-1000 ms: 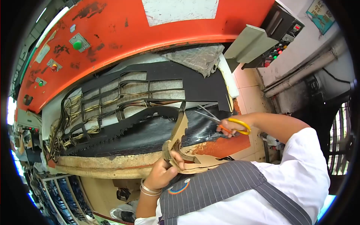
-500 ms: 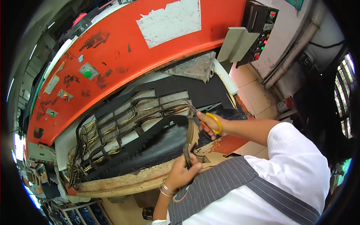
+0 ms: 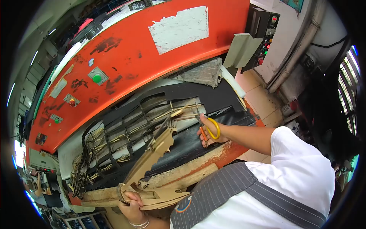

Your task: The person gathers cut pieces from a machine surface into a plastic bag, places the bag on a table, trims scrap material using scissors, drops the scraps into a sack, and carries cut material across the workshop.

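Note:
My left hand (image 3: 131, 204), low at the left of centre, is closed on a bundle of tan and dark layered strips (image 3: 154, 156) that slants up over the machine bed. In my right hand (image 3: 209, 129) are scissors with yellow and orange handles (image 3: 216, 128), their blades pointing up at the edge of the cut sheets. Those layered black sheets (image 3: 217, 93) have rows of rectangular openings crossed by thin strips. A glossy black sheet (image 3: 190, 141) lies in front of them.
A red machine beam (image 3: 129, 49) with green and red buttons spans the back. Crumpled grey plastic (image 3: 202, 72) lies under its right end. A control box (image 3: 263, 38) stands at the upper right, beside a wall pipe (image 3: 297, 55). The bed has a worn wooden front edge (image 3: 95, 195).
My left hand has moved left and down, drawing the strip bundle away from the sheets' right end. The scissors in my right hand now point more upright. The view has shifted too.

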The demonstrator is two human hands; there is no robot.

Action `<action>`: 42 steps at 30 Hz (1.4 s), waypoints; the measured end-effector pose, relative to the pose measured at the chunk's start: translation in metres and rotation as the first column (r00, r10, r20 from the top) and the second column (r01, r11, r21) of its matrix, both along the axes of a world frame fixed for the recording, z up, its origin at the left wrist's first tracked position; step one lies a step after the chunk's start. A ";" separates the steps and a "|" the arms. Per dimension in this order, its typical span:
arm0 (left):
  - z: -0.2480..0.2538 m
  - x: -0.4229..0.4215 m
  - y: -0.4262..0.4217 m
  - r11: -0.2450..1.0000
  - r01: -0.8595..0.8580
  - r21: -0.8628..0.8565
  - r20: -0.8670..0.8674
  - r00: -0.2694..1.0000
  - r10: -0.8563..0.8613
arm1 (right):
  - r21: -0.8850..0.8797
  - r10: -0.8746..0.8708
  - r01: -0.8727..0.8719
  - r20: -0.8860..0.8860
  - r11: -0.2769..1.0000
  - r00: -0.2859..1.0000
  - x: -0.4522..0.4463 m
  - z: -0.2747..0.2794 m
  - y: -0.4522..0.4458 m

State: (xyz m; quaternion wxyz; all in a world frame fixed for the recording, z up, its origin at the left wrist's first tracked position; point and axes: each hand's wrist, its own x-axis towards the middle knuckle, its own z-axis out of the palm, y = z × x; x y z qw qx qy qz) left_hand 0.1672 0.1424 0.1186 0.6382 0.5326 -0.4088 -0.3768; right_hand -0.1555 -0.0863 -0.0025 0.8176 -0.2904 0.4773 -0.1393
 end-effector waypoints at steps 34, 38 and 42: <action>0.036 0.122 0.005 0.885 0.344 0.313 0.561 0.685 -0.464 | -0.186 0.292 -0.411 -0.456 0.892 0.841 -0.001 0.018 -0.025; 0.044 0.119 0.004 0.867 0.390 0.311 0.614 0.614 -0.496 | -0.215 0.392 -0.555 -0.510 0.804 0.766 0.035 0.027 -0.045; 0.052 0.107 0.016 0.846 0.382 0.373 0.752 0.410 -0.516 | -0.211 0.380 -0.477 -0.376 0.853 0.845 0.060 0.029 -0.061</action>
